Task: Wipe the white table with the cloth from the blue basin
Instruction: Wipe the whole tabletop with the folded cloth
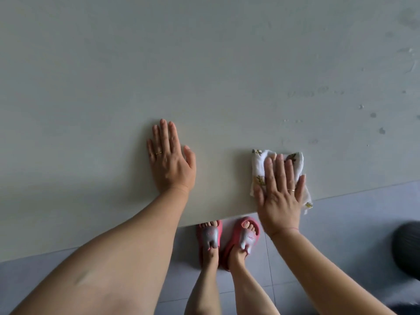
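Note:
The white table (204, 64) fills most of the view, its near edge running across the lower half. A white cloth (259, 164) with a yellow flower print lies folded at that near edge, one corner hanging over it. My right hand (281, 192) presses flat on the cloth with fingers spread. My left hand (170, 160) rests palm down on the bare table to the left, holding nothing. The blue basin is not in view.
Water drops and wet smears (372, 114) mark the right side of the table. Below the edge is grey tiled floor (341, 223) with my feet in pink slippers (227, 239). A dark rounded object (406, 248) sits at the right border.

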